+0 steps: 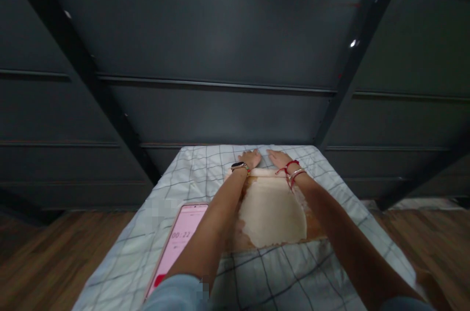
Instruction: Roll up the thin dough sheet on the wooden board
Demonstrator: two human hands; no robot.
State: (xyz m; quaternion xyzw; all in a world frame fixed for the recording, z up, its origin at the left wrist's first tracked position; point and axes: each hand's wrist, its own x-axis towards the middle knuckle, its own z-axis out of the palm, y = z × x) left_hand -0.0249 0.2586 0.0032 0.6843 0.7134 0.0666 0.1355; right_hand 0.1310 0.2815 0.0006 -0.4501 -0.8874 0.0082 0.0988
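Lying flat on the bed [330, 188], a cream and brown cloth [271, 213] is stretching away from me, its far edge rolled. I am reaching both arms out straight, pressing my left hand [251, 158] and right hand [279, 158] palms down, fingers spread flat, just past that roll, gripping nothing. A pink phone [179, 242] is lying beside my left arm.

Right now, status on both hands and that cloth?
Left hand and right hand flat, palms down at far edge of cream-and-brown cloth. Cloth lies spread on checked bed sheet. Pink phone beside left arm.
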